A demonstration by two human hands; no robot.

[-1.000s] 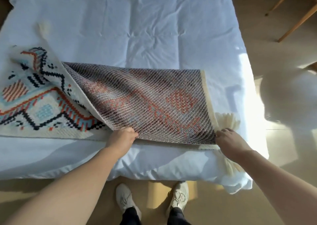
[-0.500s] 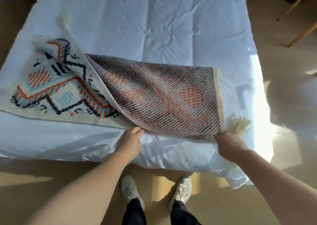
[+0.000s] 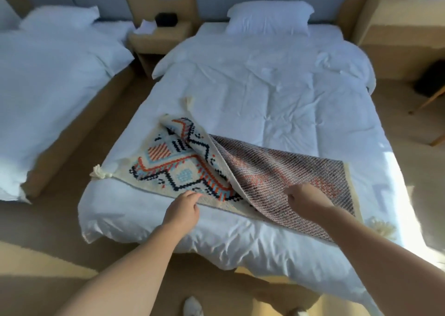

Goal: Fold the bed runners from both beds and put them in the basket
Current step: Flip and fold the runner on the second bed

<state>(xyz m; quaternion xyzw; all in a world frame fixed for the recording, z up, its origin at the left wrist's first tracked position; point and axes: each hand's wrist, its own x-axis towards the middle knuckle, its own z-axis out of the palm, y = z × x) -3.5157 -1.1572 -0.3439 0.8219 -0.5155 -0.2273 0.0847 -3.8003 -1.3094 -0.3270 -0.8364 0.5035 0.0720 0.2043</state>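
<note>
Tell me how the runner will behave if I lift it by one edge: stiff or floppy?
Probably floppy: the runner curves over itself in a soft fold. The thick weave suggests some weight, so a free end would likely sag. Its tassels may dangle.

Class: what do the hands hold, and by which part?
Left hand pinches the near edge of the bed runner. Right hand lies curled on its folded-over flap; grip cannot be told.

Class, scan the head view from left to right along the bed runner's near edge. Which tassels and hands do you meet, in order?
On the bed runner: left tassel → left hand → right hand → right tassel.
</note>
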